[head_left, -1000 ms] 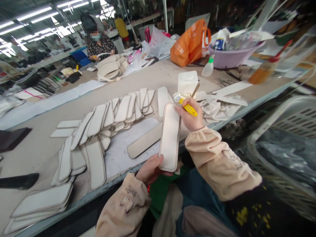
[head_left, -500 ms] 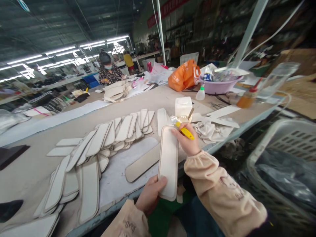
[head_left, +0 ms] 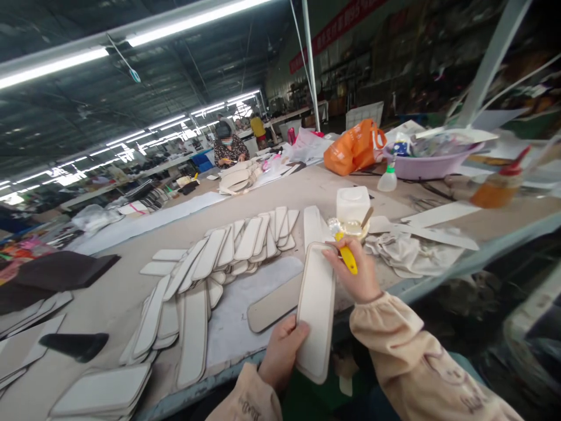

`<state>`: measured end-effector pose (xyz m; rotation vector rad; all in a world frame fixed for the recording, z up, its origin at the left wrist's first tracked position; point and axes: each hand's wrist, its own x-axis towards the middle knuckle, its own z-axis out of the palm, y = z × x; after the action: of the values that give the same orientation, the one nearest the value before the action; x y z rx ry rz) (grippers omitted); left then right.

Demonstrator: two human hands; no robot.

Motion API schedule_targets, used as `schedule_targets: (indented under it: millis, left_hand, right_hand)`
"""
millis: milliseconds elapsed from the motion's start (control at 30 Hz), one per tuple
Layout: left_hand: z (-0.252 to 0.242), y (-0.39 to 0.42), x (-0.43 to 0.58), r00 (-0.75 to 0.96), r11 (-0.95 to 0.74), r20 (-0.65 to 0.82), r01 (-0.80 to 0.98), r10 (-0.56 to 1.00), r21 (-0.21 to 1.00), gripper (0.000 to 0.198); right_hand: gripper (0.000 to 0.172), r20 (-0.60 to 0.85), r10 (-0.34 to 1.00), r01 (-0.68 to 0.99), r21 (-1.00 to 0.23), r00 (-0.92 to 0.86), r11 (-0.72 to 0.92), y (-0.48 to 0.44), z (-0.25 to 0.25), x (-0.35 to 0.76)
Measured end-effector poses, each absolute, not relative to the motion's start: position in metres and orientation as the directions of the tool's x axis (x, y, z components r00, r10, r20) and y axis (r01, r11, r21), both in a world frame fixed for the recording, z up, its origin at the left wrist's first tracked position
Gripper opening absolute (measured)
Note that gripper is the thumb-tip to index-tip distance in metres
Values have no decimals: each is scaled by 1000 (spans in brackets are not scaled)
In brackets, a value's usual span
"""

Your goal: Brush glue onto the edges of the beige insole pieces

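A long off-white panel (head_left: pixel 316 313) with rounded corners stands tilted at the table's front edge. My left hand (head_left: pixel 284 351) pinches its lower left side, thumb on the face. At the top edge, my right hand (head_left: pixel 357 269) grips the panel's corner and also holds a yellow-handled tool (head_left: pixel 348 254), whose working end I cannot make out. Just beyond are a small bowl (head_left: pixel 357 228) with a stick in it and a white plastic container (head_left: pixel 353 202). A greyish-beige panel (head_left: pixel 274 305) lies flat on white paper (head_left: pixel 239 330) to the left.
Overlapping panels (head_left: pixel 193 327) spread across the left of the table. A crumpled cloth (head_left: pixel 407 251), a bottle of amber liquid (head_left: pixel 499 184), a purple basin (head_left: pixel 432 164) and an orange bag (head_left: pixel 353 149) lie to the right and back. A co-worker (head_left: pixel 230 146) sits beyond.
The view has swung left and tilted, so the scene sits further right and more of the left table shows. Both hands keep their hold on the panel.
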<state>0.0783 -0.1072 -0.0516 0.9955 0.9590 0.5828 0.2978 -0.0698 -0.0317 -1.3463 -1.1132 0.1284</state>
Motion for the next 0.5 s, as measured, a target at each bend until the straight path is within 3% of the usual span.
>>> schedule_targets:
  millis: [300, 367, 433, 500]
  left_hand:
    - [37, 37, 33, 250, 156, -193, 160, 949, 975, 40]
    - [52, 79, 31, 253, 90, -166, 286, 953, 954, 39]
    - [58, 114, 32, 236, -58, -102, 585, 966, 809, 37]
    - [57, 139, 36, 216, -123, -69, 760, 974, 639, 34]
  right_hand:
    - [20, 679, 548, 593, -719, 488, 362, -77, -26, 300]
    - [18, 694, 544, 597, -705, 471, 383, -77, -26, 303]
    - [18, 690, 541, 598, -709, 480, 373, -76, -26, 306]
    - [18, 676, 546, 597, -721, 495, 351, -76, -27, 311]
